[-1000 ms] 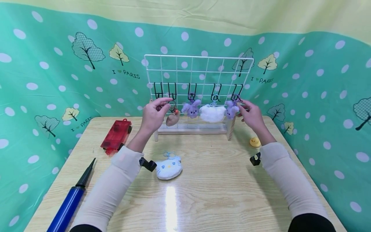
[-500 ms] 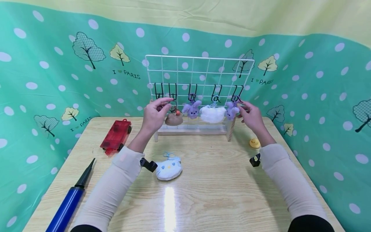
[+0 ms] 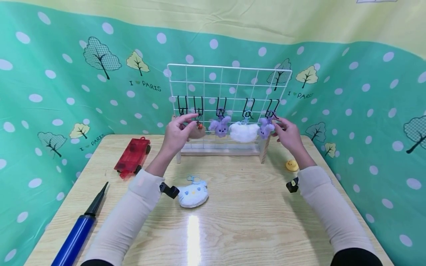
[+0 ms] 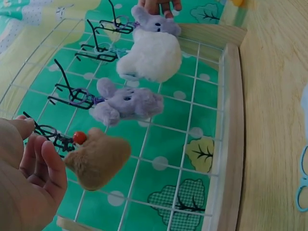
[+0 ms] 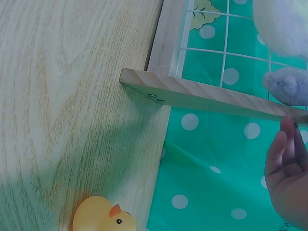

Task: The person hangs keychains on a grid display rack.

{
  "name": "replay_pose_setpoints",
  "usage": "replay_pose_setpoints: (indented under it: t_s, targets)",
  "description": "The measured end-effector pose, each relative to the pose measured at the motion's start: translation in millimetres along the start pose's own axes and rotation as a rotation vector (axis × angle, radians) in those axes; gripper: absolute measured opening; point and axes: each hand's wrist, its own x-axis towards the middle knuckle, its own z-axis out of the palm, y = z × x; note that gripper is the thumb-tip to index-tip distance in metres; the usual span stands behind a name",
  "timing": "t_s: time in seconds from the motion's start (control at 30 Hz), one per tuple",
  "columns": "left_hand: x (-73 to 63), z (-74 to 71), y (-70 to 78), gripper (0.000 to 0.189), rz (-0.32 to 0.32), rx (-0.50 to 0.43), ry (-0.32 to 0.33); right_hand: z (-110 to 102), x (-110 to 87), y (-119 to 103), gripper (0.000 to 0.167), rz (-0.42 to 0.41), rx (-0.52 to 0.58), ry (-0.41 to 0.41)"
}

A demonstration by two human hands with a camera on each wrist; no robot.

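Note:
A wire grid rack (image 3: 229, 67) carries several black hooks with plush keychains. My left hand (image 3: 178, 131) is at the brown plush keychain (image 4: 98, 161), its fingertips right by the hook it hangs from; the fingers are loosely bent, with a gap between thumb and index. My right hand (image 3: 288, 135) is at the rack's right end, fingertips beside the purple bunny keychain (image 3: 266, 127) and its hook. Between them hang another purple bunny keychain (image 3: 220, 126) and a fluffy white keychain (image 3: 244, 132). The leftmost hook (image 3: 182, 105) bears no keychain.
A white cat-face plush keychain (image 3: 193, 194) lies on the wooden table (image 3: 243, 221). A red toy car (image 3: 133, 157) and a blue hand pump (image 3: 74, 236) lie at left. A yellow toy duck (image 5: 103, 214) sits by the rack's right leg (image 5: 192, 94).
The brown plush swings and turns on its hook, facing front half a second ago and now partly behind my left hand. Both hands stay nearly in place.

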Motion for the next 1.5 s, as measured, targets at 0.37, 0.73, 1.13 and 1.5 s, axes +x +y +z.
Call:
replay_pose_setpoints:
  t_s: [0.37, 0.73, 1.13, 1.5]
  targets:
    - [-11.8, -9.1, -10.7, 0.027, -0.044, 0.007, -0.046, 0, 2.6, 1, 0.047, -0.014, -0.014, 0.011]
    - [-26.1, -10.9, -33.3, 0.029, -0.105, 0.171, -0.188, 0, 2.4, 2, 0.048, -0.009, -0.007, 0.004]
    - [-33.3, -10.4, -53.7, 0.03, -0.088, 0.256, -0.351, 1, 2.7, 3, 0.046, -0.057, -0.011, 0.011]
    - [-40.4, -2.4, -78.8, 0.031, -0.002, 0.374, -0.552, 1, 2.7, 3, 0.046, -0.049, -0.009, 0.01]
